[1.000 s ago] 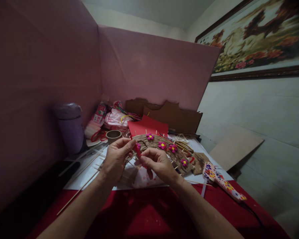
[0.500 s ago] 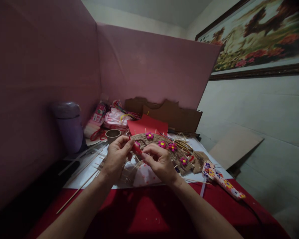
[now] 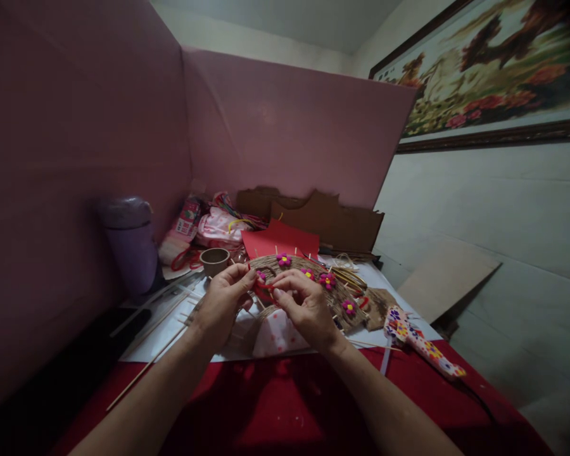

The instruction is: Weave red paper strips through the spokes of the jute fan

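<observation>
A thin, pliable red strip (image 3: 265,291) stretches between my hands; its exact material cannot be made out. My left hand (image 3: 221,301) pinches one end between thumb and fingers. At the other end, my right hand (image 3: 308,310) has its thumb and fingertips closed on the strip. Beneath both hands lies a fan-shaped piece woven of brown twine over thin sticks (image 3: 341,293), partly hidden. Several magenta flowers with yellow centres (image 3: 327,280) dot it. Near its lower middle shows a white section with red spots (image 3: 278,334).
A flower-patterned glue gun (image 3: 430,348) lies at the right edge. A small round cup (image 3: 215,259), red paper (image 3: 285,240) and torn cardboard (image 3: 327,218) stand behind the work. To the left are a purple tumbler (image 3: 133,250) and loose wooden sticks (image 3: 145,367).
The red strip has shifted slightly and looks thinner and more looped between my fingertips. Both hands keep their pinch in almost the same place.
</observation>
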A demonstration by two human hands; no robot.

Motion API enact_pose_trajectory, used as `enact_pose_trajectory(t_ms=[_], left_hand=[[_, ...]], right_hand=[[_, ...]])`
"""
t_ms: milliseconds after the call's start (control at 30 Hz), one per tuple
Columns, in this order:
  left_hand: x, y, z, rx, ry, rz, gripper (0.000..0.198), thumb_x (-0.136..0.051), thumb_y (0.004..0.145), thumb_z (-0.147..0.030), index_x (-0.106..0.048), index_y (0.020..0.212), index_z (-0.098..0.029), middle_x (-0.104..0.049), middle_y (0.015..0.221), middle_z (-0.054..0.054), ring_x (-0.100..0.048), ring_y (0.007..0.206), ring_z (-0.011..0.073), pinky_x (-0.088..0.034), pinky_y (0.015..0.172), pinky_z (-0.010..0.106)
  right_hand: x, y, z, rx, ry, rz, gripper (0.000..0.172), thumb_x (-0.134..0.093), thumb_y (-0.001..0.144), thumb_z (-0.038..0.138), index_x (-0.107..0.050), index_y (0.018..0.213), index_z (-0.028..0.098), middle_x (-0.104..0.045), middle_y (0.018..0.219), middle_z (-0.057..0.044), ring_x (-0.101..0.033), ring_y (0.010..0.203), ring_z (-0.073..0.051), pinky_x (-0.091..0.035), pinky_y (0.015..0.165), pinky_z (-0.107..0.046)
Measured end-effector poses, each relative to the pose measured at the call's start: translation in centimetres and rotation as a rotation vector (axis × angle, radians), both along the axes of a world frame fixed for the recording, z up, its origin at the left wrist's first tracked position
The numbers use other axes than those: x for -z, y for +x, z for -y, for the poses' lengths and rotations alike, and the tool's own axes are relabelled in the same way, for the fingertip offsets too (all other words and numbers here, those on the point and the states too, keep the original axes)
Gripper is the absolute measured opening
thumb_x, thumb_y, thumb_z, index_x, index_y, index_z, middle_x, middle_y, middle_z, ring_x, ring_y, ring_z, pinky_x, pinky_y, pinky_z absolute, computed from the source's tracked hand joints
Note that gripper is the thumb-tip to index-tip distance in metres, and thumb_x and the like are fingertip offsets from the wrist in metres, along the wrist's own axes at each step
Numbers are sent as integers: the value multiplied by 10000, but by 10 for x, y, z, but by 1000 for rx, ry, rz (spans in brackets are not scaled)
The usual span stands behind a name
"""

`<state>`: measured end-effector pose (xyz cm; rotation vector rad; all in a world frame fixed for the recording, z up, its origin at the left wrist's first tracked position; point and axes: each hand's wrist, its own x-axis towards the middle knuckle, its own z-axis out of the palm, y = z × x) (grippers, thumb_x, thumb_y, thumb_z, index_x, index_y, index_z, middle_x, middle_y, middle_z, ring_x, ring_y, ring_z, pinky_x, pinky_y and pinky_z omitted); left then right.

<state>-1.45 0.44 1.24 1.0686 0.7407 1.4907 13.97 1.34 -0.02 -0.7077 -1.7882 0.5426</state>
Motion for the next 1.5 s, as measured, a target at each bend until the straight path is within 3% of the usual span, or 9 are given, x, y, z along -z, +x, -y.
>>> enact_pose_trajectory(t_ms=[133, 233, 367, 467, 667, 967, 1233, 1367, 1500], left_hand=[[0, -1, 2, 76, -41, -18, 197, -665, 748, -294, -522, 746, -159, -597, 611, -6, -508, 478, 63, -351, 404, 142], [-1, -3, 3, 166, -45, -5, 180, -618, 788, -297, -498, 759, -165, -533, 552, -28, -518, 474, 75, -325, 387, 139], [-1, -4, 0, 226, -53, 17, 201, -620, 789, -275, -477, 709, -160, -381, 484, -84, -267, 355, 15, -191, 327, 127], [-1, -5, -2, 262, -63, -47, 177, -614, 798, -288, -530, 747, -141, -287, 456, -104, -150, 361, 13, -118, 320, 140], [3, -9, -4, 402, -169, -85, 237, -639, 782, -319, -597, 901, -119, -242, 469, -112, -116, 380, 17, -73, 333, 163], [0, -8, 0, 505, -250, -193, 260, -676, 734, -356, -593, 786, -115, -258, 424, -117, -121, 361, 7, -75, 339, 162], [2, -12, -6, 438, -231, -143, 233, -690, 721, -307, -530, 686, -142, -249, 438, -119, -110, 368, 6, -71, 334, 151], [2, -11, -7, 430, -234, -147, 209, -674, 731, -291, -533, 683, -145, -242, 432, -121, -97, 366, 10, -67, 324, 151], [0, -9, -3, 404, -232, -162, 197, -664, 728, -280, -522, 670, -156, -250, 411, -122, -102, 349, 14, -65, 312, 155]], right_hand=[[0, 1, -2, 49, 17, -7, 121, -546, 814, 184, -630, 726, 185, -576, 792, -39, -537, 733, -154, -409, 596, -262], [0, 1, -3, 4, -88, -63, 113, -570, 796, 230, -630, 716, 178, -577, 763, -29, -523, 655, -130, -396, 543, -240], [-2, 1, -4, -181, -457, -262, 152, -585, 768, 302, -614, 719, 161, -528, 540, 29, -407, 400, -66, -259, 366, -186], [-7, 4, -6, -313, -630, -457, 148, -579, 760, 314, -563, 742, 167, -572, 529, 29, -390, 326, -49, -171, 317, -164], [-11, 15, -17, -311, -608, -769, 178, -634, 744, 258, -486, 691, 175, -408, 469, 89, -261, 356, -22, -185, 327, -126], [-10, 13, -18, -290, -632, -780, 220, -648, 730, 260, -454, 665, 178, -363, 479, 97, -189, 362, -20, -151, 322, -121], [-12, 22, -22, -485, -900, -907, 172, -628, 707, 225, -485, 636, 160, -466, 499, 66, -287, 349, -22, -168, 316, -128], [-15, 24, -20, -555, -842, -953, 31, -587, 739, 165, -572, 715, 153, -626, 741, -18, -516, 561, -78, -313, 392, -148], [-17, 20, -14, -727, -773, -897, 98, -543, 816, 214, -573, 735, 167, -604, 783, -32, -569, 755, -139, -444, 619, -234]])
